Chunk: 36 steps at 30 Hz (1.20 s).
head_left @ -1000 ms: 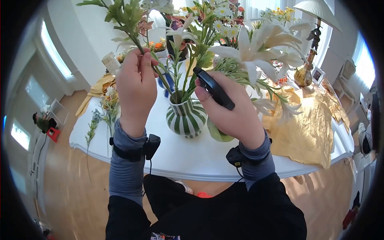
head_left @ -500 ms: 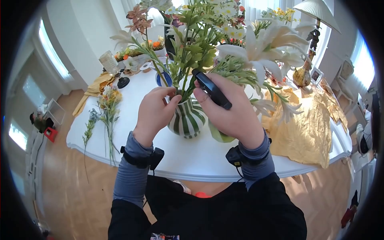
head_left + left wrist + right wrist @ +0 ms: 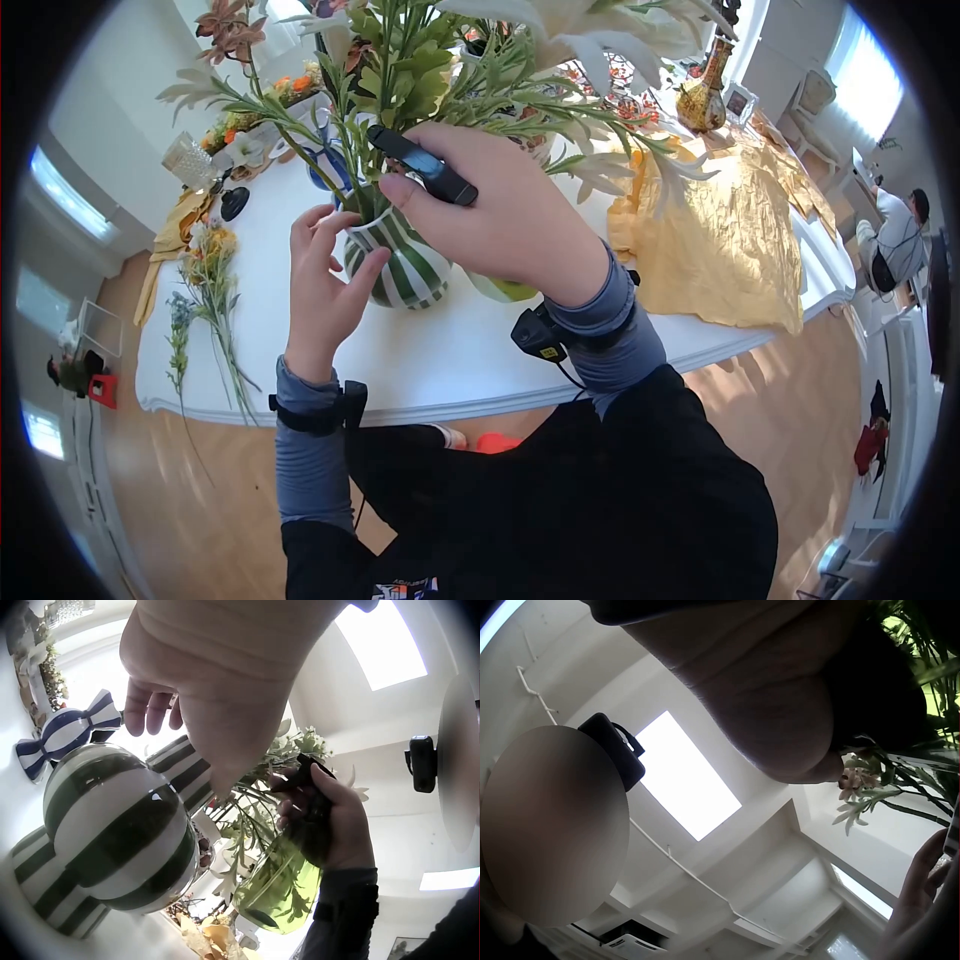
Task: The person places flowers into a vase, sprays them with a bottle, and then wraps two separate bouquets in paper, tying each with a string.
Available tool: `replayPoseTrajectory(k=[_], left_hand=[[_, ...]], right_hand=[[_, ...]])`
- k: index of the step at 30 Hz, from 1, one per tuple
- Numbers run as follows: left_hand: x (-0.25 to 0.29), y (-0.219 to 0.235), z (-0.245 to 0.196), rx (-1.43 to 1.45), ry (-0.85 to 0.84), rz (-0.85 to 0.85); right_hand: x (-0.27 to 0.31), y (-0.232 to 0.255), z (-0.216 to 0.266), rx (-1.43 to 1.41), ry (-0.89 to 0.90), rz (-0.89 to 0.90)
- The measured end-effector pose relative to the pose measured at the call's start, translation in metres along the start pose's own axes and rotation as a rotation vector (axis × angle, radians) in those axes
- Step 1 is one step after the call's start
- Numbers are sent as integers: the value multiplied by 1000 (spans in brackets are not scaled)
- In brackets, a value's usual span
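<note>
A green-and-white striped vase [image 3: 412, 268] stands on the white table, full of flower stems [image 3: 395, 85]. My left hand [image 3: 325, 275] is at the left side of its neck, thumb and fingers spread apart, with the fingertips close to the rim. The right hand [image 3: 500, 200] grips a spray bottle by its black trigger head [image 3: 422, 168], just right of the stems. The bottle's translucent green body [image 3: 279, 889] shows below that hand in the left wrist view. In the right wrist view, pink blossoms [image 3: 855, 784] and leaves appear beyond the right hand.
Loose flower stems [image 3: 210, 270] lie at the table's left. Behind the vase stand a blue-and-white vase [image 3: 67, 735] and a glass goblet [image 3: 190, 165]. A crumpled gold cloth [image 3: 725, 235] covers the right side, with a patterned long-necked vase [image 3: 703, 95] behind it.
My left hand let go of the tall leafy stem, came down to the vase rim and spread its fingers. The right hand keeps hold of the spray bottle. The head view has shifted right.
</note>
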<state>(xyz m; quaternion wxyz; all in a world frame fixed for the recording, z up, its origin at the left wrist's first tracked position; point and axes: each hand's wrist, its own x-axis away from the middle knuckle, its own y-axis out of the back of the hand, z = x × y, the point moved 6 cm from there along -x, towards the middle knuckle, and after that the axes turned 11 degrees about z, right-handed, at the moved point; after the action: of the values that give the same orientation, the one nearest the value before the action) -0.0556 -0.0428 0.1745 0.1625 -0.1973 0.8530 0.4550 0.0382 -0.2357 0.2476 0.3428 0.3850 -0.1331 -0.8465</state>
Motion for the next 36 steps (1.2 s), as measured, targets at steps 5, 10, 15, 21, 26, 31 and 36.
replayPoseTrajectory(k=[5, 10, 15, 21, 26, 31, 36], left_hand=[[-7, -13, 15, 32, -63, 68], [-8, -21, 7, -42, -57, -119], [-16, -31, 7, -94, -50, -252], [-31, -35, 28, -28, -46, -238], [-31, -30, 83, 529, 95, -307], [-37, -28, 174, 423, 336, -386], [-42, -62, 245, 440, 496, -325]], right_hand=[[-3, -2, 0, 1, 8, -12], [1, 0, -1, 72, 94, -95], [-2, -2, -10, 77, -49, -32], [-4, -10, -12, 29, -139, 97], [-7, -21, -16, 98, -152, 150], [-9, -34, -18, 143, -202, 213], [2, -50, -44, 173, -228, 181]])
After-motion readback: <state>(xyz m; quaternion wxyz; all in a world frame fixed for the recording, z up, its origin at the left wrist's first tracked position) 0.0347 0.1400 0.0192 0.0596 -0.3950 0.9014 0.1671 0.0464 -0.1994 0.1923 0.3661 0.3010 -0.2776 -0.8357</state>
